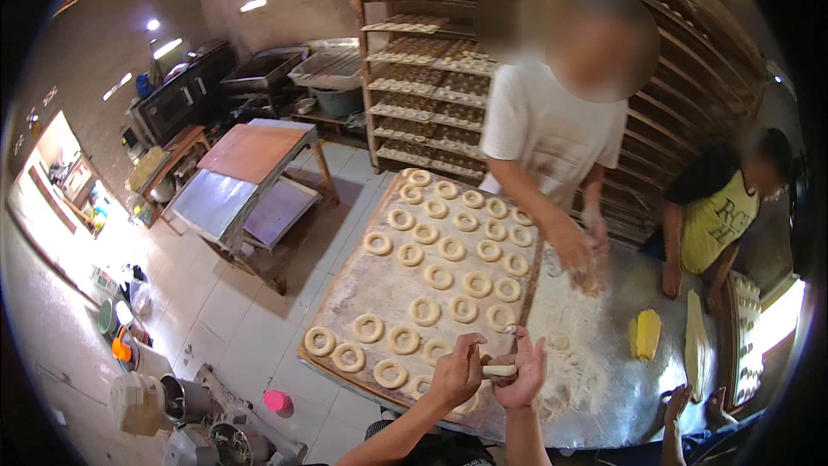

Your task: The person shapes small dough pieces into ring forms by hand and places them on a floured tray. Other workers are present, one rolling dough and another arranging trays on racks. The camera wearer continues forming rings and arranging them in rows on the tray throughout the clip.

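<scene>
Near the bottom middle, my left hand (459, 371) and my right hand (522, 371) are raised over the board, fingers curled around a pale dough ring (498, 370) held between them. Behind and left of them, many dough rings (438, 276) lie in loose rows on a floured wooden board (362, 298). To the right of my hands, loose flour (569, 380) is spread on the metal tabletop (621, 406).
Opposite, a person in white (552, 129) works over flour. A person in yellow (716, 224) stands right, near dough strips (697, 345) and a yellow lump (645, 334); other hands (677, 406) reach in lower right. Behind are laden racks (371, 78); left, another table (211, 203) and machines (190, 406).
</scene>
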Available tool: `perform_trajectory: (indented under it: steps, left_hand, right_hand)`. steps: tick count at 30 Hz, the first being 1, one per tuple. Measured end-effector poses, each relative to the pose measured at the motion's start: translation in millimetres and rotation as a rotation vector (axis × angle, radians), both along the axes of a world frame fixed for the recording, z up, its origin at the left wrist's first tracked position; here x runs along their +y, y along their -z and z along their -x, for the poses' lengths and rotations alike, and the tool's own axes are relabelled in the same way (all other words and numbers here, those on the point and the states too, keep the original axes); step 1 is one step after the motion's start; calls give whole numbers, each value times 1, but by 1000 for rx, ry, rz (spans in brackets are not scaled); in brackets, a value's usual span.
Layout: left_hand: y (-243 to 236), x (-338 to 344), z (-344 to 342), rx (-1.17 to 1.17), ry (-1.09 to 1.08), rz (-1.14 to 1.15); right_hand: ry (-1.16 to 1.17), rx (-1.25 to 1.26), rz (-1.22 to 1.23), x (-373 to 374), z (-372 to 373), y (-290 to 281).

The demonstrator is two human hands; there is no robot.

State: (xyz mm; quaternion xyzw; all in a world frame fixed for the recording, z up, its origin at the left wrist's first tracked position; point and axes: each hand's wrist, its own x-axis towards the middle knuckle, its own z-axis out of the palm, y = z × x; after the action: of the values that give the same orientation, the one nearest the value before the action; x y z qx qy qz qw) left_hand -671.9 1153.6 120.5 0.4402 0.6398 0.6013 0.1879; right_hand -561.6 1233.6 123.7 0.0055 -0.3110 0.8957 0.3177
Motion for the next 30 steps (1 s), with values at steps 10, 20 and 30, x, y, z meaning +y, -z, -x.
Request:
perform_trajectory:
  steps: [10, 20, 30]
  left_hand:
    - [7, -54, 128, 134, -150, 24]
    - [2, -83, 207, -34, -196, 192]
    - [27, -69, 257, -127, -301, 358]
  right_hand:
    - [59, -848, -916, -39, 135, 4]
    - [-152, -615, -171, -51, 223, 18]
    - [-97, -902, -668, -48, 295, 30]
